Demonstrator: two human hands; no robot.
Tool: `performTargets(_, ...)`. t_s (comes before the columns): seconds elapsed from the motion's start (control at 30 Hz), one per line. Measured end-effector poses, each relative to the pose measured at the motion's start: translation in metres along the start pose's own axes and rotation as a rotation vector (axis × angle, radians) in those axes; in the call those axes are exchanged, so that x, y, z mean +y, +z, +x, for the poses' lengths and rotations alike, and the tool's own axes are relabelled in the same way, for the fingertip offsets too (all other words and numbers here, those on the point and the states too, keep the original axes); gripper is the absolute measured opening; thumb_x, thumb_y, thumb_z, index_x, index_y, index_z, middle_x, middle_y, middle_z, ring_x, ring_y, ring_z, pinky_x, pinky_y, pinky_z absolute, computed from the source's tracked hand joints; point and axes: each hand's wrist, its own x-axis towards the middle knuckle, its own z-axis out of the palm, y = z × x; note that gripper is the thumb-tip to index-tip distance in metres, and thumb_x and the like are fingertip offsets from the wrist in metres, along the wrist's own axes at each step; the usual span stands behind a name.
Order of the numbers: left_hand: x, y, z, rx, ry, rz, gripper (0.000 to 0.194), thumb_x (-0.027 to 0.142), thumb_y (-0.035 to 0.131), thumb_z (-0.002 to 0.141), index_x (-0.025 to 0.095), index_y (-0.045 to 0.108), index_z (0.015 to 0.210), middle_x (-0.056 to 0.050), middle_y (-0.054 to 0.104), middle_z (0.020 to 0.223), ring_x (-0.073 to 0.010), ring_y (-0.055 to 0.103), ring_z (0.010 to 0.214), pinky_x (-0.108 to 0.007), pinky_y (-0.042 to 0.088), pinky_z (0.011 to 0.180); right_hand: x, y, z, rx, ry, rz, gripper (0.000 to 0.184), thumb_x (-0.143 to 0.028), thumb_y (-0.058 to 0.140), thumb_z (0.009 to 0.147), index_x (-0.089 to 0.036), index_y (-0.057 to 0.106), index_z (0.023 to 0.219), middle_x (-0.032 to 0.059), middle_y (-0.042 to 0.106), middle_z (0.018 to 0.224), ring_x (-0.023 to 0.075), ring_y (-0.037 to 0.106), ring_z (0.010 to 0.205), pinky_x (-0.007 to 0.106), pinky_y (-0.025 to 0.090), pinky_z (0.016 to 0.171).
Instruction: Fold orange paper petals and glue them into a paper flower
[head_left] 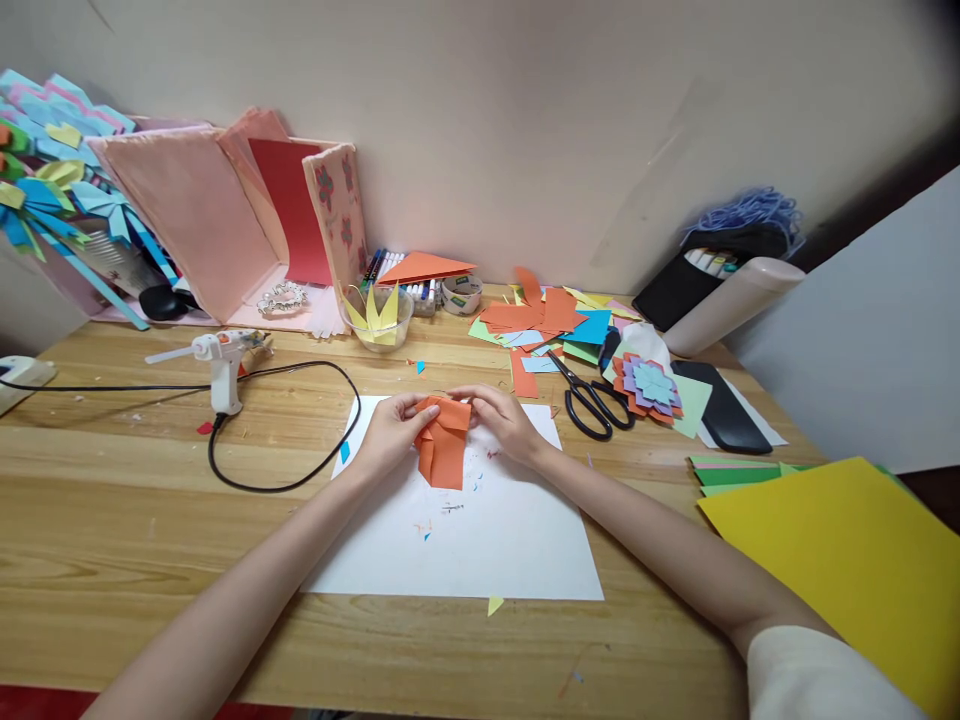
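Observation:
A folded piece of orange paper is held up over a white sheet on the wooden table. My left hand pinches its upper left side, thumb on the front. At the paper's upper right edge, my right hand has its fingers closed around the back; the fingertips are partly hidden behind the paper. Small blue and orange scraps lie on the white sheet below. Black-handled scissors rest just beyond my right hand.
A white glue gun with a looped black cord stands left. Behind are a clear bowl, tape roll and orange paper scraps. At right are a layered paper flower, black phone and yellow sheets.

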Motion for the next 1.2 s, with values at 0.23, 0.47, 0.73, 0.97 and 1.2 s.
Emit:
performTargets(0.23, 0.0025, 0.0042, -0.0021, 0.040, 0.002, 0.015, 0.040, 0.042, 0.069, 0.065, 0.011, 0.065, 0.089, -0.011, 0.069, 0.093, -0.0228, 0.064, 0.080, -0.028, 0.048, 0.063, 0.0086, 0.0024, 0.0025, -0.044, 0.203, 0.068, 0.029, -0.044, 0.060, 0.075, -0.015, 0.056, 0.068, -0.0012, 0.054, 0.064, 0.0104, 0.047, 0.058, 0.022, 0.036, 0.054)
performTargets(0.47, -0.0022, 0.0051, -0.0019, 0.058, 0.044, 0.059, 0.042, 0.035, 0.073, 0.061, 0.014, 0.059, 0.093, -0.010, 0.068, 0.096, -0.0221, 0.064, 0.086, -0.031, 0.050, 0.072, 0.0067, 0.0046, 0.0019, -0.020, 0.247, 0.127, 0.030, -0.044, 0.062, 0.073, -0.016, 0.054, 0.065, -0.0032, 0.050, 0.059, 0.0086, 0.043, 0.052, 0.022, 0.032, 0.048)
performTargets(0.73, -0.0034, 0.0027, -0.0003, 0.052, 0.005, 0.083, 0.046, 0.032, 0.074, 0.059, 0.014, 0.057, 0.099, -0.009, 0.069, 0.085, -0.0224, 0.065, 0.079, -0.031, 0.051, 0.064, 0.0025, 0.0032, 0.0029, -0.081, 0.304, 0.164, 0.029, -0.041, 0.067, 0.068, -0.015, 0.056, 0.062, -0.0046, 0.048, 0.053, 0.0067, 0.040, 0.045, 0.020, 0.028, 0.041)
performTargets(0.97, 0.0014, 0.0026, -0.0036, -0.021, 0.035, 0.148, 0.042, 0.033, 0.073, 0.061, 0.015, 0.054, 0.093, -0.008, 0.068, 0.082, -0.0221, 0.065, 0.077, -0.031, 0.051, 0.063, 0.0020, 0.0018, 0.0020, -0.112, 0.280, 0.185, 0.028, -0.043, 0.061, 0.073, -0.015, 0.063, 0.070, 0.0005, 0.058, 0.063, 0.0099, 0.048, 0.054, 0.021, 0.035, 0.045)
performTargets(1.2, 0.0011, 0.0008, -0.0012, -0.019, -0.062, 0.095, 0.050, 0.036, 0.074, 0.061, 0.015, 0.052, 0.100, -0.006, 0.068, 0.076, -0.0196, 0.064, 0.070, -0.028, 0.049, 0.059, 0.0027, 0.0010, 0.0030, -0.090, 0.287, 0.139, 0.029, -0.041, 0.060, 0.074, -0.014, 0.062, 0.063, -0.0014, 0.051, 0.055, 0.0088, 0.043, 0.050, 0.021, 0.032, 0.045)
